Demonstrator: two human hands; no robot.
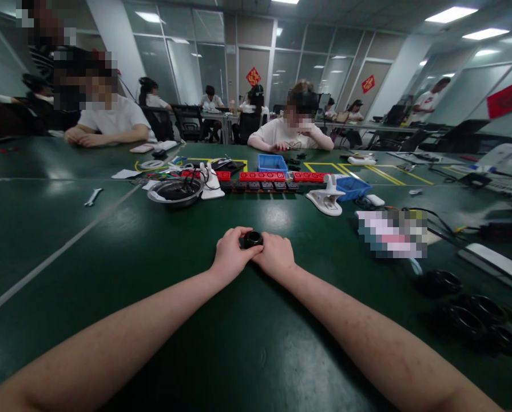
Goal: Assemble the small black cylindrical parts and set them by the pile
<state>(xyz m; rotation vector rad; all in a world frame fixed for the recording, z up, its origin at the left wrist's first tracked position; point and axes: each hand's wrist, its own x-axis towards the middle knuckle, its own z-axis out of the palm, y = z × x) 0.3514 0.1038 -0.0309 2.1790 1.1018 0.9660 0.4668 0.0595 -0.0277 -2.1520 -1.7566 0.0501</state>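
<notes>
1. Black plastic, from the look of it: a small round ring-shaped part (253, 239) sits between my two hands, far out at arm's length over the middle of the bench (110, 269).
2. My left hand (231, 253) is curled with the fingers closed over the left side and top of the part; my right hand (276, 256) is curled too, its thumb and fingers pressed against the right side. Both pinch the same piece, knuckles nearly touching.
3. I judge this as a fitting or twisting step on the part. The next move would call for a steady counter-grip, one hand holding while the other turns.
4. Near right on the bench lie more black rings (474, 312); I cannot tell their exact form.
5. Farther off stand a white clamp-like stand (326, 200), a blue bin (272, 162), a row of red blocks (262, 176) and a metal bowl (175, 191); a wrench (92, 197) lies far left.
6. Other people sit across the bench.
</notes>
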